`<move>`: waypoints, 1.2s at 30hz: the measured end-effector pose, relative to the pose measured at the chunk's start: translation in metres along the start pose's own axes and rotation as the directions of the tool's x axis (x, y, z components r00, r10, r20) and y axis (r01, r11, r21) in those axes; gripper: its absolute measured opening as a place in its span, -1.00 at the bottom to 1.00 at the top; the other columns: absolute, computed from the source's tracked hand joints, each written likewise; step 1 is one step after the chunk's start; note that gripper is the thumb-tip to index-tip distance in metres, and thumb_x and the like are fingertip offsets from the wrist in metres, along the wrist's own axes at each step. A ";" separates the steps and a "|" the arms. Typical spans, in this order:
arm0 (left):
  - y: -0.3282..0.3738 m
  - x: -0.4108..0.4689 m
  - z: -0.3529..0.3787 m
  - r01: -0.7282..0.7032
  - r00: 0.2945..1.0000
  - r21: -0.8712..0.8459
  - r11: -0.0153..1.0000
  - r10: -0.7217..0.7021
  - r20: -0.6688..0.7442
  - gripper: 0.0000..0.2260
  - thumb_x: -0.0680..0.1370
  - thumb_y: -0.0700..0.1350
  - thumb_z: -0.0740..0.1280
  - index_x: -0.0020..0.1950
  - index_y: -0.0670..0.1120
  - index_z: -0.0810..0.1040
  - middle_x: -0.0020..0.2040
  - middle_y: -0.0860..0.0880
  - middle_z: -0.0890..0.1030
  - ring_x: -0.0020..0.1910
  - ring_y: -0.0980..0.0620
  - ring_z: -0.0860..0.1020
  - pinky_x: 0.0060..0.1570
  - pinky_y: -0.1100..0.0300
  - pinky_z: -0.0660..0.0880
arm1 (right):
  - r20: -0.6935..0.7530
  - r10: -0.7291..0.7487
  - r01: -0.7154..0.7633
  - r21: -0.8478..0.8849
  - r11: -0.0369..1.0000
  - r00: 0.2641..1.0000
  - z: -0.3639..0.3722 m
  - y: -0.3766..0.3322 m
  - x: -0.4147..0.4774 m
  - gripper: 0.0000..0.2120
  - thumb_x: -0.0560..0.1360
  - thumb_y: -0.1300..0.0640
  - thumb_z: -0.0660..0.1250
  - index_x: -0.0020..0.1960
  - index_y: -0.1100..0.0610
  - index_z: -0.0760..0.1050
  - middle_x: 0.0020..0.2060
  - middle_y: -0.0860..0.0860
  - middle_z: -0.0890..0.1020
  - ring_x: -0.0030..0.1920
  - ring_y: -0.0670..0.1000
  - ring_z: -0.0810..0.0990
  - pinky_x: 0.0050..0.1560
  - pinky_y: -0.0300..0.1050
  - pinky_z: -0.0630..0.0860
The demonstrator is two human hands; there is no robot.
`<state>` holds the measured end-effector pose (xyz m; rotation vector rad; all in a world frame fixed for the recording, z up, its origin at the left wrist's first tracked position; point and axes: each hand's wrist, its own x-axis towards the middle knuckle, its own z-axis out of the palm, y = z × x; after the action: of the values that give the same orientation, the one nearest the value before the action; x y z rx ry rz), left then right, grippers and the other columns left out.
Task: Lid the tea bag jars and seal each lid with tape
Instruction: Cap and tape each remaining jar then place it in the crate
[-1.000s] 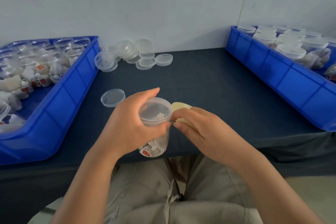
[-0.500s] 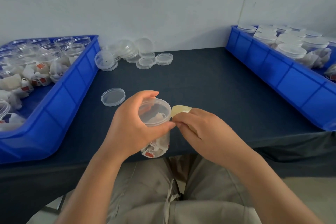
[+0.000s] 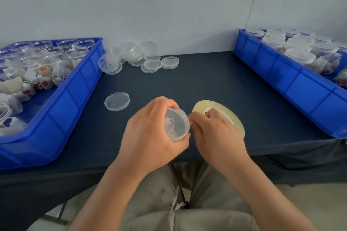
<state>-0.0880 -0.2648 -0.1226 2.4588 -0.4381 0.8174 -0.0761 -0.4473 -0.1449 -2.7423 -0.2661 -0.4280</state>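
At the near edge of the dark navy table (image 3: pixel 206 80), centre: one clear round plastic jar (image 3: pixel 177 124), tea bags inside, clear lid on, tilted with its top toward the camera. It is held off the table by the left hand (image 3: pixel 148 137), fingers and thumb curled round its wall and rim.

Just right of it, at the rim: right hand (image 3: pixel 216 133), one finger hooked through the core of a flat roll of pale yellowish clear tape (image 3: pixel 221 105). Thumb and forefinger are pinched together at the jar's edge; whether a tape end lies between them cannot be told. The roll is tilted and partly hidden under the hand.

Left of the hands, apart: one loose clear round lid (image 3: pixel 117 101), flat on the table.

At the far edge, against the wall: a heap of clear plastic lids (image 3: pixel 139 58), some stacked, some leaning.

Left side: blue plastic bin (image 3: pixel 62 110), holding open clear jars (image 3: pixel 56 62) with tea bags.

Right side: second blue plastic bin (image 3: pixel 293 84), holding lidded jars (image 3: pixel 300 56), upright and close together.
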 end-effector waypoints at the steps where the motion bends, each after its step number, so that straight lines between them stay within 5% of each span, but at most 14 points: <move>1: 0.002 0.001 0.000 -0.015 1.000 0.014 1.000 0.015 0.000 -0.44 0.30 0.13 0.65 0.17 0.04 0.49 0.06 0.19 0.60 -0.08 0.12 0.53 -0.14 0.39 0.36 | 0.001 0.006 -0.006 0.003 1.000 1.000 0.000 0.001 0.001 -0.80 0.75 -0.02 0.10 0.19 -0.15 0.51 -0.12 -0.05 0.44 -0.23 0.02 0.51 -0.34 -0.07 0.44; 5: 0.009 0.003 -0.001 -0.057 0.998 0.064 0.996 0.055 0.025 -0.47 0.31 0.15 0.62 0.15 0.03 0.48 0.04 0.17 0.61 -0.15 0.11 0.55 -0.16 0.30 0.34 | -0.033 0.010 -0.011 -0.009 1.000 0.999 0.003 0.006 0.003 -0.83 0.74 0.02 0.16 0.17 -0.10 0.53 -0.14 -0.04 0.43 -0.26 0.03 0.50 -0.40 -0.10 0.34; 11: 0.012 0.001 -0.012 0.001 0.997 0.036 0.999 -0.004 0.072 -0.46 0.29 0.20 0.62 0.12 0.11 0.44 -0.01 0.22 0.58 -0.19 0.16 0.49 -0.23 0.43 0.30 | -0.031 0.023 -0.024 -0.023 0.999 0.999 0.001 0.004 0.005 -0.83 0.75 -0.02 0.15 0.20 -0.11 0.51 -0.07 -0.02 0.46 -0.21 0.04 0.53 -0.28 0.01 0.57; 17: 0.021 -0.008 -0.030 0.078 0.988 0.034 0.996 -0.082 0.128 -0.52 0.28 0.20 0.60 0.05 0.12 0.47 -0.09 0.21 0.57 -0.21 0.14 0.50 -0.29 0.35 0.31 | -0.077 -0.012 0.010 -0.024 1.000 0.997 0.009 0.001 0.006 -0.91 0.72 0.04 0.24 0.13 -0.13 0.51 -0.11 -0.01 0.50 -0.26 0.08 0.55 -0.35 -0.01 0.56; 19: 0.033 -0.007 -0.034 0.200 0.898 -0.008 0.980 -0.180 0.402 -0.70 0.42 0.15 0.56 -0.06 0.12 0.49 -0.16 0.15 0.55 0.03 0.15 0.64 -0.14 0.28 0.42 | -0.087 0.074 -0.083 -0.102 0.991 0.993 0.014 0.023 0.017 -0.83 0.71 0.04 0.21 0.22 -0.13 0.53 -0.04 0.08 0.57 -0.13 0.21 0.63 -0.20 0.04 0.58; 21: 0.038 -0.021 0.007 0.245 0.656 -0.034 0.969 -0.140 0.742 -0.72 0.66 -0.04 0.42 -0.19 -0.01 0.42 -0.19 0.01 0.43 0.45 -0.06 0.54 0.00 0.14 0.43 | -0.109 0.239 -0.251 -0.119 0.960 0.965 0.009 0.058 0.031 -0.75 0.73 0.01 0.15 0.31 -0.10 0.54 0.03 0.14 0.60 -0.03 0.24 0.62 -0.10 0.07 0.53; 22: 0.043 -0.025 0.023 0.306 0.569 -0.151 0.940 -0.053 0.820 -0.70 0.71 -0.08 0.34 -0.20 0.01 0.39 -0.19 0.01 0.39 0.53 -0.10 0.47 0.04 0.12 0.43 | -0.140 0.283 -0.292 -0.046 0.955 0.949 0.007 0.072 0.036 -0.73 0.74 -0.01 0.13 0.28 -0.06 0.56 0.01 0.13 0.60 -0.07 0.21 0.59 -0.12 0.05 0.48; 23: 0.047 -0.028 0.022 0.329 0.555 -0.232 0.916 0.011 0.832 -0.73 0.70 -0.05 0.35 -0.17 0.01 0.40 -0.16 0.04 0.41 0.52 -0.08 0.47 0.09 0.15 0.44 | -0.166 0.285 -0.283 0.034 0.958 0.944 0.007 0.080 0.040 -0.73 0.74 -0.02 0.13 0.25 -0.04 0.59 -0.01 0.13 0.60 -0.11 0.17 0.56 -0.14 0.01 0.41; 24: 0.052 -0.027 0.007 0.277 0.635 -0.276 0.920 0.040 0.772 -0.82 0.63 0.04 0.43 -0.08 0.06 0.47 -0.10 0.09 0.50 0.45 0.01 0.53 0.17 0.21 0.46 | -0.155 0.239 -0.231 0.066 0.971 0.958 0.009 0.084 0.041 -0.73 0.74 -0.01 0.15 0.23 -0.03 0.61 -0.02 0.12 0.60 -0.12 0.15 0.54 -0.14 -0.01 0.36; 26: 0.056 -0.011 -0.019 0.256 0.890 -0.264 0.930 -0.120 0.439 -0.54 0.37 0.26 0.55 0.20 0.28 0.49 0.14 0.23 0.61 0.26 0.26 0.59 0.12 0.40 0.47 | -0.048 0.097 -0.095 0.035 0.995 0.994 0.019 0.078 0.040 -0.75 0.73 -0.01 0.18 0.26 -0.06 0.61 0.00 0.09 0.57 -0.07 0.15 0.55 -0.12 -0.01 0.35; 27: 0.042 -0.014 -0.033 0.253 0.940 -0.327 0.910 -0.151 0.307 -0.42 0.30 0.32 0.55 0.26 0.32 0.46 0.20 0.31 0.59 0.24 0.31 0.58 0.09 0.44 0.47 | 0.044 0.037 -0.036 -0.020 0.999 0.998 0.025 0.071 0.037 -0.76 0.74 0.00 0.19 0.31 -0.10 0.58 0.03 0.07 0.55 -0.02 0.14 0.56 -0.10 0.01 0.39; 30: 0.011 -0.001 -0.032 0.356 0.928 -0.437 0.826 -0.259 0.266 -0.39 0.25 0.34 0.54 0.26 0.31 0.51 0.22 0.34 0.61 0.22 0.36 0.58 0.04 0.54 0.43 | 0.228 -0.067 0.120 -0.226 0.967 0.971 0.039 0.064 0.035 -0.64 0.74 0.00 0.17 0.51 -0.25 0.40 0.13 0.01 0.48 0.13 0.11 0.54 0.10 0.02 0.48; 36: -0.026 -0.002 -0.016 0.460 0.888 -0.475 0.750 -0.398 0.232 -0.42 0.28 0.37 0.53 0.25 0.26 0.55 0.19 0.27 0.66 0.20 0.31 0.61 0.05 0.17 0.55 | 0.136 -0.092 0.117 -0.194 0.974 0.986 0.049 0.063 0.028 -0.47 0.70 -0.23 -0.02 0.65 -0.26 0.23 0.03 -0.05 0.44 0.05 0.05 0.46 0.19 0.04 0.49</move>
<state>-0.0856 -0.2341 -0.1221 1.9757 -0.0911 0.3013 -0.0226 -0.4832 -0.1991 -2.9697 -0.4229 -0.3247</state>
